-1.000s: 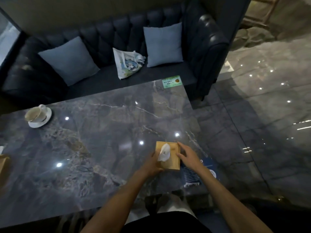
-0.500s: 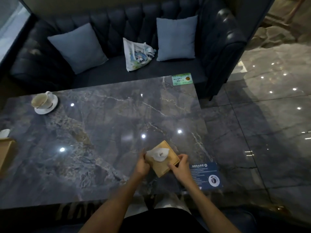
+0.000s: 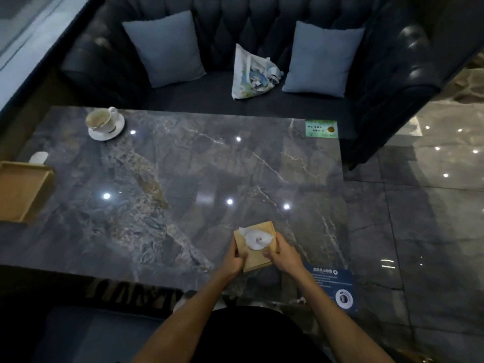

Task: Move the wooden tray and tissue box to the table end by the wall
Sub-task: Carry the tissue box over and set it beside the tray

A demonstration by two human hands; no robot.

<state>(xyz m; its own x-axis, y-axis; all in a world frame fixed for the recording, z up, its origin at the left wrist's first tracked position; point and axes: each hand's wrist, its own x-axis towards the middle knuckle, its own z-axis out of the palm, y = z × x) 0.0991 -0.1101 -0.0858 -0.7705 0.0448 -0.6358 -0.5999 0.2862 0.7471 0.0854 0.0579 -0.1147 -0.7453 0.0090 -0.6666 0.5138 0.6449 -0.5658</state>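
Note:
A small wooden tissue box (image 3: 255, 254) with a white tissue sticking out of its top sits near the front right of the dark marble table (image 3: 183, 179). My left hand (image 3: 234, 260) grips its left side and my right hand (image 3: 284, 255) grips its right side, thumbs on top. Whether the box rests on the table or is lifted I cannot tell. The wooden tray (image 3: 22, 191) lies at the table's far left edge, partly cut off by the frame, far from both hands.
A cup on a saucer (image 3: 104, 124) stands at the back left. A small white object (image 3: 39, 157) lies behind the tray. Stickers mark the back right corner (image 3: 321, 128) and front right corner (image 3: 332, 286). A dark sofa (image 3: 235, 61) with cushions and a tote bag runs behind the table.
Both hands have closed onto the tissue box's sides and turned it. The view has shifted left, bringing the wooden tray and the cup further into sight.

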